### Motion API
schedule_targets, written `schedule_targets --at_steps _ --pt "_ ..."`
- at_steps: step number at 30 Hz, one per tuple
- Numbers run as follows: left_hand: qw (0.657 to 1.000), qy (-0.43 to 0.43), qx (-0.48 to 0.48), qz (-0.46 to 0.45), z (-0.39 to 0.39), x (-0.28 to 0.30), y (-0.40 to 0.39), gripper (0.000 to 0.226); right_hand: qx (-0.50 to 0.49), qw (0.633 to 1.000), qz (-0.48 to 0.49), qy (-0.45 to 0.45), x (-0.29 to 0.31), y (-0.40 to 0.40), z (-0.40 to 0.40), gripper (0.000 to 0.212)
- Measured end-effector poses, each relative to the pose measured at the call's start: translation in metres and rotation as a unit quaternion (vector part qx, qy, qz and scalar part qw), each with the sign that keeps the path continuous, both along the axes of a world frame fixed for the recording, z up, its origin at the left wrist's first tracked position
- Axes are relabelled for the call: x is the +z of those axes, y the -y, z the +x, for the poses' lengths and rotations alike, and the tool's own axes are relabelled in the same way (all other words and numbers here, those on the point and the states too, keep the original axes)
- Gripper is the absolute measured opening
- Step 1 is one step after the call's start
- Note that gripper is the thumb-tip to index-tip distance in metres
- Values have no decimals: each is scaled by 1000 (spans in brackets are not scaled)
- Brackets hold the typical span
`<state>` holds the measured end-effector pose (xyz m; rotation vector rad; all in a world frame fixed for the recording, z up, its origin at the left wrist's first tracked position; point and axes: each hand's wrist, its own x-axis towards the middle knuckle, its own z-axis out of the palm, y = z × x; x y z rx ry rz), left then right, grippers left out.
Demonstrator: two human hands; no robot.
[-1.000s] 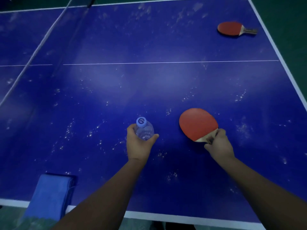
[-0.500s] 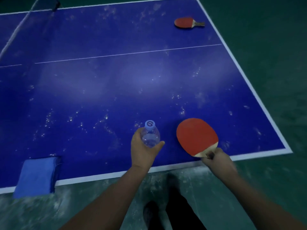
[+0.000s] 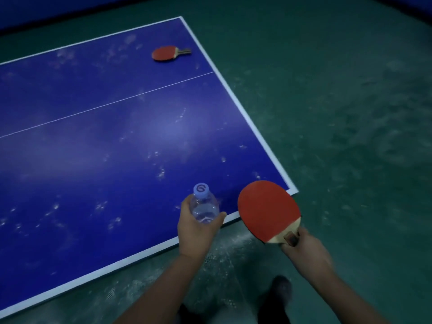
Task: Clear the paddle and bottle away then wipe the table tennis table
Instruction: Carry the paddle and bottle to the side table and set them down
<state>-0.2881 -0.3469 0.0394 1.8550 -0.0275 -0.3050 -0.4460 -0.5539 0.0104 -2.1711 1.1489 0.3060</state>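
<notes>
left hand (image 3: 195,230): bottle (image 3: 203,205) gripped upright, held over the table (image 3: 93,160) edge | right hand (image 3: 304,247): paddle (image 3: 268,210) gripped by its handle (red face up), just right of the bottle | second paddle (image 3: 167,53): laid far ahead of both hands

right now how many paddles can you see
2. One paddle is gripped by its handle in the right hand, over the table's near corner. The other paddle lies flat on the table near its far edge. More could be outside the view.
</notes>
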Motion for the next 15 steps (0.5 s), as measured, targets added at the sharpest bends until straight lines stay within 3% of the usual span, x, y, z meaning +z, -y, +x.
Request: schedule_targets --at_steps 7,15 --pt "1000 -4 18 -17 -30 5 139 70 14 1000 -21 -12 20 141 -28 29" --pt "997 17 74 -34 17 2 252 71 29 1000 -12 -2 26 270 30 28"
